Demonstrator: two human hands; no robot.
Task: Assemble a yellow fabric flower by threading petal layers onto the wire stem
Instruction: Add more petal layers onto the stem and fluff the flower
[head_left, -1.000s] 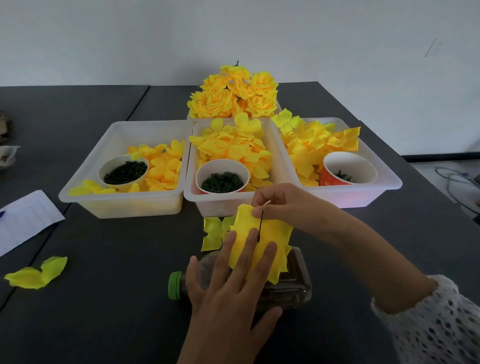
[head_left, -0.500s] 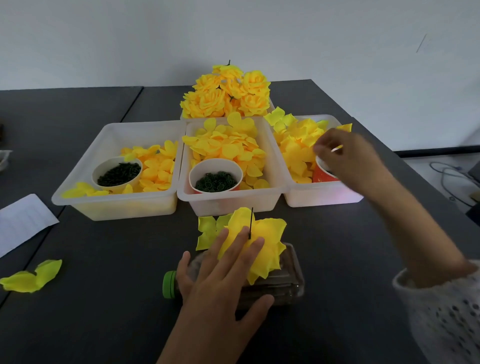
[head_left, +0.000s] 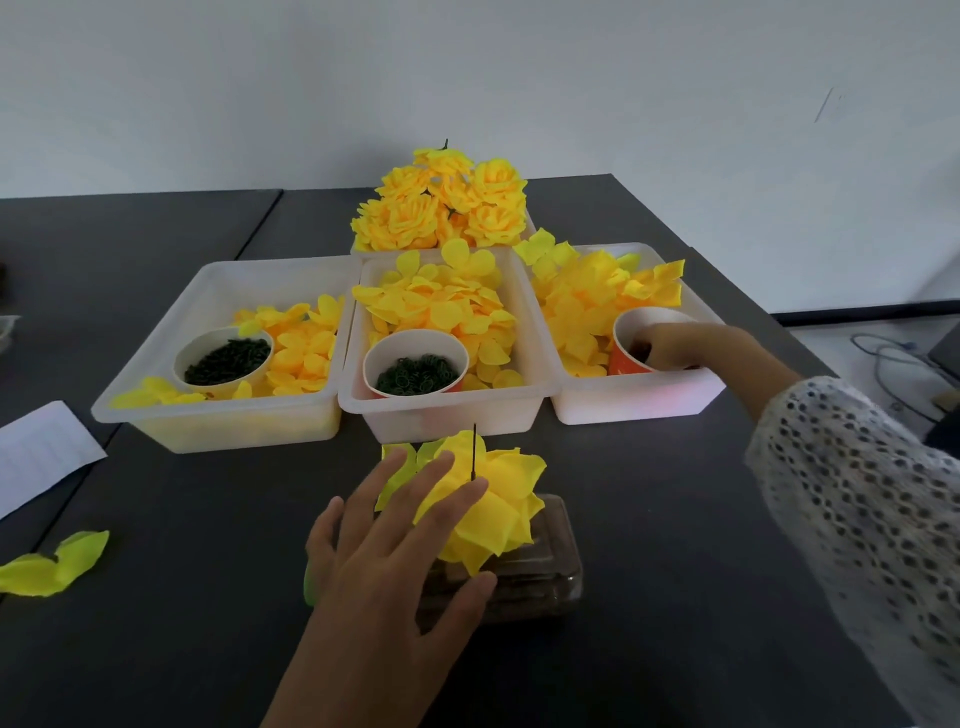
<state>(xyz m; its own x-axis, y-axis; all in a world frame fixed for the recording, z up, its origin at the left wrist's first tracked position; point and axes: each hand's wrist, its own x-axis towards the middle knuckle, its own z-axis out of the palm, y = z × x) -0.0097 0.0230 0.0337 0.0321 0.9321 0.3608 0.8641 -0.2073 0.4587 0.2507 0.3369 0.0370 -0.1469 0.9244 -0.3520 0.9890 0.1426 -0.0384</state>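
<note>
The head view showed the left hand (head_left: 387, 540), fingers spread flat, pressing threaded petal layers (head_left: 491, 501) onto the wire stem (head_left: 474, 451) above a bottle, while the right hand (head_left: 675, 349) reached into an orange cup (head_left: 631, 347), grip unclear; more layers seemingly remained.

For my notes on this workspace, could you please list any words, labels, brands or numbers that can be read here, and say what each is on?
No text here can be read.
The white paper sheet at the left edge shows faint lines, too blurred to read.
The orange paper cups, the plastic trays and the clear bottle under the left hand show no legible label or brand.
</note>
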